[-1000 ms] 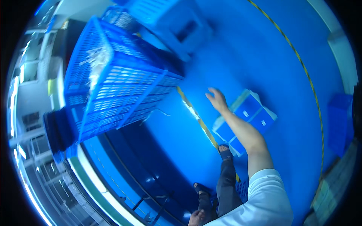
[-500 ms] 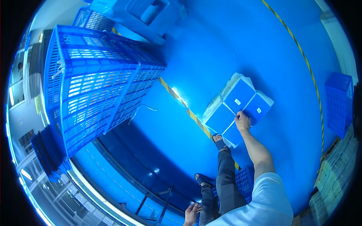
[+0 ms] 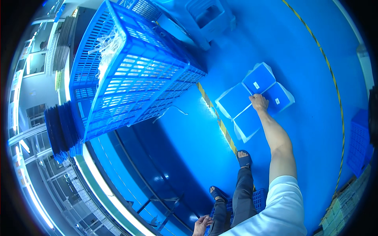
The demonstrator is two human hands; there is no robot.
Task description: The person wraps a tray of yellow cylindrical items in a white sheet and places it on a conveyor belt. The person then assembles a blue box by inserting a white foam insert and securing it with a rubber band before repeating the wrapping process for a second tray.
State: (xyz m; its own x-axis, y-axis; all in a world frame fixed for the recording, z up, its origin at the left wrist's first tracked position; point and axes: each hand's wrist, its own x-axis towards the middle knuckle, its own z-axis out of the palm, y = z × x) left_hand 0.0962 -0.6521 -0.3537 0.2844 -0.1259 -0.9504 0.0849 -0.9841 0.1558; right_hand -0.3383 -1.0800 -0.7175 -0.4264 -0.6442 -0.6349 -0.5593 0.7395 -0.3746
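Note:
A bundle of blue-topped stacks with white sides (image 3: 231,103) is bound by white straps that cross on its top, and two small white labels sit on it. My right hand (image 3: 259,102) is closed around the straps at their crossing, arm stretched out ahead. Whether the bundle rests on the floor or hangs just above it, I cannot tell. Down by my thigh is my left hand (image 3: 201,225), its fingers loosely curled and slightly apart, with nothing visible in them.
Large blue slatted crates (image 3: 145,67) stand at the left, with white strap scraps in one. Beyond them is a blue plastic stool (image 3: 204,17). A blue crate (image 3: 258,200) sits beside my legs, another blue crate (image 3: 358,141) at the far right. Striped tape (image 3: 221,126) crosses the blue floor.
The bundle, gripped by my right hand, now lies farther ahead of my foot. The view has shifted, bringing the left crate's inside into sight. My left hand stays by my thigh.

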